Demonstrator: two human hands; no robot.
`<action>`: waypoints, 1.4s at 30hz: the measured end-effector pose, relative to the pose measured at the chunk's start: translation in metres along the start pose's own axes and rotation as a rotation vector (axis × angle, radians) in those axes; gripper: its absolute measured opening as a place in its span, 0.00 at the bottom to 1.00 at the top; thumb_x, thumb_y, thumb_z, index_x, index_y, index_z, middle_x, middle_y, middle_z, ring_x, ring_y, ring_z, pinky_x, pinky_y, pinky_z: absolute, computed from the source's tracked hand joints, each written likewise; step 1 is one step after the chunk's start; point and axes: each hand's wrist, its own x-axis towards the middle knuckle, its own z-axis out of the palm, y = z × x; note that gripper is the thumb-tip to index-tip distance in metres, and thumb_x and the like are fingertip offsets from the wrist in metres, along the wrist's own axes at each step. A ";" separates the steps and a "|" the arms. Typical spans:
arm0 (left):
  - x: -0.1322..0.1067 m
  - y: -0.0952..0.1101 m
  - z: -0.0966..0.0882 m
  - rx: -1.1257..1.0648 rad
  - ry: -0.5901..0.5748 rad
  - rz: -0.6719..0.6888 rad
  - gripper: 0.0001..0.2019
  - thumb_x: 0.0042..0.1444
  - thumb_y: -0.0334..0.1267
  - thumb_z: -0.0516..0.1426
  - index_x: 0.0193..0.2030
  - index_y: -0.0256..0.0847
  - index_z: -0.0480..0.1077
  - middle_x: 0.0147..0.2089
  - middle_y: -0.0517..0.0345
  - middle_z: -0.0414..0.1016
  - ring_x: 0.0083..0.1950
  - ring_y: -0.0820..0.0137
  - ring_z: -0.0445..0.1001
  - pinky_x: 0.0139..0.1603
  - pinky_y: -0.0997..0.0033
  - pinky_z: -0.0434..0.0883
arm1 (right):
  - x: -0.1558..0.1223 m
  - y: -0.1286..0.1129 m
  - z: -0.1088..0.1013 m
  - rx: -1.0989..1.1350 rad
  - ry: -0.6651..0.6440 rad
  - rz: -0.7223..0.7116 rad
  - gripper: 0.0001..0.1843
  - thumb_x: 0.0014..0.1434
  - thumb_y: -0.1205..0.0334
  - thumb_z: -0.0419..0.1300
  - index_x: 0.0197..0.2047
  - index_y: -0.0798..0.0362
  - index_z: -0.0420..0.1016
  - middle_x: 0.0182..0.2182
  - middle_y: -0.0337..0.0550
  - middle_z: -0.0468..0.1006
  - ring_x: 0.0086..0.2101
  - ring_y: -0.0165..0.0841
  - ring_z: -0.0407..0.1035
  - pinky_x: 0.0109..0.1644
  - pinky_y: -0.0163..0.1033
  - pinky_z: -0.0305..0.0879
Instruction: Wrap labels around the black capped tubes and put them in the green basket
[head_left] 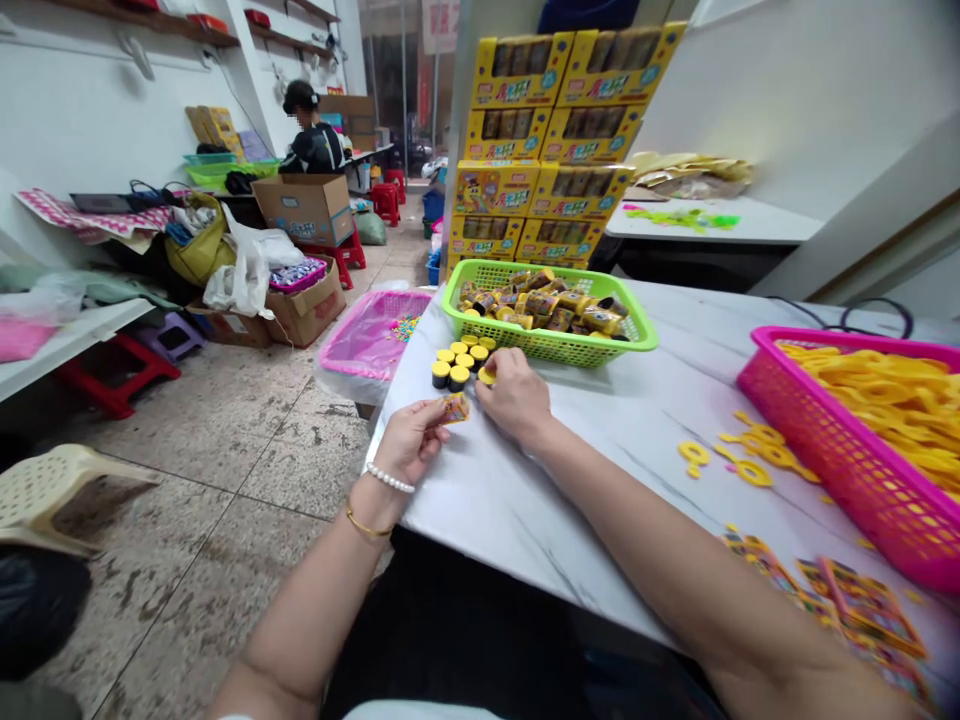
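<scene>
Between the thumb and fingers of my left hand [411, 438] is a small colourful printed label [454, 408], held just above the table's left side. My right hand [519, 395] has its fingers closed on a small yellow-lidded jar [487, 377], whose lower part is mostly hidden. Beside it, near the table edge, stands a group of several black jars with yellow lids [459, 362]. Right behind them is a green basket [600, 352] full of small jars wrapped in printed labels [540, 303].
At right, a pink basket [825, 450] holds yellow plastic rings; loose rings [750, 470] and printed labels [874, 605] lie near it. Yellow boxes [495, 190] are stacked behind the table. A pink lined tub [360, 345] adjoins the left edge. Another person [319, 145] sits far back.
</scene>
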 end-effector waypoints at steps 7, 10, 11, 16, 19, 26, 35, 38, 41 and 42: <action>0.003 0.000 0.000 -0.059 -0.014 0.006 0.09 0.49 0.32 0.68 0.34 0.31 0.75 0.28 0.55 0.78 0.18 0.84 0.63 0.13 0.85 0.47 | -0.008 0.018 -0.012 -0.039 -0.026 -0.032 0.08 0.53 0.64 0.59 0.39 0.52 0.73 0.37 0.48 0.77 0.35 0.40 0.70 0.34 0.40 0.60; 0.004 0.000 0.000 -0.085 0.016 0.024 0.10 0.48 0.32 0.69 0.34 0.30 0.75 0.30 0.54 0.79 0.18 0.86 0.62 0.13 0.86 0.46 | -0.006 0.014 -0.014 -0.064 0.020 -0.036 0.05 0.54 0.62 0.58 0.35 0.51 0.73 0.42 0.50 0.77 0.34 0.39 0.70 0.33 0.40 0.58; 0.004 0.000 0.000 -0.091 0.020 0.031 0.11 0.48 0.32 0.70 0.34 0.30 0.74 0.29 0.54 0.78 0.17 0.87 0.61 0.13 0.87 0.46 | -0.005 0.012 -0.013 -0.045 0.035 -0.039 0.04 0.54 0.61 0.59 0.35 0.51 0.72 0.42 0.49 0.77 0.34 0.38 0.70 0.33 0.40 0.58; 0.003 -0.001 -0.001 -0.097 0.002 0.045 0.11 0.46 0.31 0.70 0.33 0.30 0.73 0.26 0.58 0.76 0.16 0.87 0.59 0.12 0.87 0.45 | 0.000 0.006 -0.001 0.227 0.041 -0.003 0.10 0.51 0.59 0.62 0.25 0.49 0.64 0.29 0.43 0.75 0.32 0.38 0.68 0.36 0.41 0.61; 0.002 0.001 0.000 -0.148 0.021 0.045 0.10 0.48 0.30 0.69 0.33 0.31 0.73 0.26 0.60 0.75 0.15 0.88 0.57 0.12 0.87 0.45 | 0.002 0.008 -0.001 0.338 0.046 0.027 0.13 0.50 0.61 0.62 0.23 0.48 0.60 0.25 0.40 0.73 0.32 0.37 0.70 0.39 0.42 0.66; 0.007 0.005 -0.002 -0.297 0.054 0.041 0.05 0.54 0.26 0.64 0.35 0.32 0.72 0.29 0.60 0.74 0.17 0.88 0.60 0.11 0.89 0.46 | -0.011 -0.001 -0.019 1.348 -0.258 0.292 0.23 0.40 0.53 0.76 0.36 0.49 0.72 0.31 0.37 0.80 0.33 0.33 0.76 0.43 0.45 0.77; 0.011 -0.001 -0.006 -0.313 0.019 0.044 0.06 0.53 0.27 0.65 0.37 0.30 0.74 0.32 0.54 0.78 0.18 0.87 0.61 0.12 0.88 0.47 | -0.021 -0.008 -0.005 1.145 -0.154 0.215 0.24 0.39 0.50 0.77 0.36 0.50 0.75 0.33 0.39 0.80 0.35 0.33 0.75 0.47 0.45 0.75; 0.009 -0.001 -0.004 -0.277 0.038 0.069 0.06 0.53 0.29 0.66 0.35 0.31 0.74 0.32 0.53 0.78 0.18 0.86 0.61 0.12 0.87 0.46 | -0.025 -0.007 -0.010 0.984 -0.103 0.087 0.21 0.44 0.50 0.74 0.38 0.50 0.75 0.35 0.41 0.80 0.39 0.36 0.77 0.56 0.50 0.73; 0.006 -0.001 -0.002 -0.264 0.056 0.092 0.07 0.51 0.30 0.67 0.34 0.31 0.73 0.28 0.56 0.76 0.18 0.86 0.61 0.12 0.87 0.45 | -0.031 -0.010 -0.015 0.887 -0.098 -0.026 0.18 0.49 0.51 0.72 0.40 0.49 0.74 0.40 0.43 0.81 0.43 0.38 0.77 0.60 0.52 0.69; 0.006 -0.001 -0.002 -0.261 0.058 0.094 0.07 0.51 0.30 0.67 0.33 0.31 0.73 0.28 0.56 0.76 0.18 0.85 0.61 0.13 0.87 0.45 | -0.032 -0.012 -0.015 0.903 -0.110 -0.027 0.18 0.50 0.51 0.71 0.40 0.49 0.73 0.40 0.43 0.81 0.43 0.38 0.77 0.59 0.51 0.70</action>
